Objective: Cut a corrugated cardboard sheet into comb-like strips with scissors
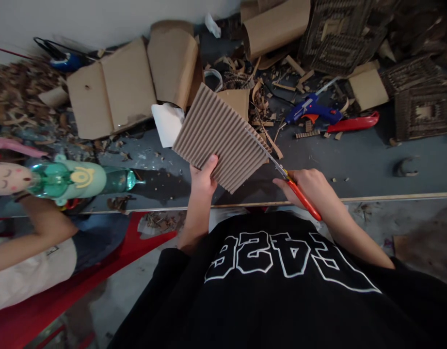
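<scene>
A sheet of corrugated cardboard (221,138), ridges showing, is held above the table by my left hand (204,177), thumb on top and fingers underneath. My right hand (311,189) is closed around the red-orange handles of a pair of scissors (301,198). The scissor blades lie along the right edge of the sheet, one blade over its ridged face; the lower blade is mostly hidden. A narrow strip of cardboard shows beside the blades at that edge.
A blue hot glue gun (312,110) and a red-handled tool (354,122) lie to the right. Brown cardboard pieces (127,82) and scraps cover the back. A green bottle (78,179) lies at left near another person's arm (45,218). Ridged cardboard frames (427,114) sit far right.
</scene>
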Demonstrator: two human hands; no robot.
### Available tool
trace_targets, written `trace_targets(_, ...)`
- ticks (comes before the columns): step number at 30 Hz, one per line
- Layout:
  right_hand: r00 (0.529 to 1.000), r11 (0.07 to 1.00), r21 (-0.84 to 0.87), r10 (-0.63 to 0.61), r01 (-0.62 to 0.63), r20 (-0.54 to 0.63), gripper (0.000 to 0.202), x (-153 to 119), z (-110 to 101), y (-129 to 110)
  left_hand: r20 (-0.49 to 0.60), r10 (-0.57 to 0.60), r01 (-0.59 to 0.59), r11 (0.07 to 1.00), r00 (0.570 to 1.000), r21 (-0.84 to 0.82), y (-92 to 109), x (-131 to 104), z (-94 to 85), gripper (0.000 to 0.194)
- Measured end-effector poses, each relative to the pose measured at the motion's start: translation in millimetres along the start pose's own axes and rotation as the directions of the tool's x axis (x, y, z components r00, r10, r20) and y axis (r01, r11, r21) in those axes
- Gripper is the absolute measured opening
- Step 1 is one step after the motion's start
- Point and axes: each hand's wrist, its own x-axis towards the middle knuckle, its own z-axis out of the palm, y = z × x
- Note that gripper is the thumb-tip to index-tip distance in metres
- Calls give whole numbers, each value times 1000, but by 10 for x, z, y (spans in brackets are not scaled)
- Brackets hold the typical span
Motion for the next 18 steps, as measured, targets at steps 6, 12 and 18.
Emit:
trace_targets(6,1000,999,-32,2,-2,-6,60,28,21,50,-22,-70,70,997,997,-19,-24,-25,-9,77)
trace_targets(12,996,985,173,-36,21,80,66,-65,-123,-14,42,-39,38,999,998,12,10,-53,-32,76)
trace_targets(18,999,990,141,-13,5,50,70,-96,-140,-54,96,-8,3,999,995,52,13,-152,-10,76)
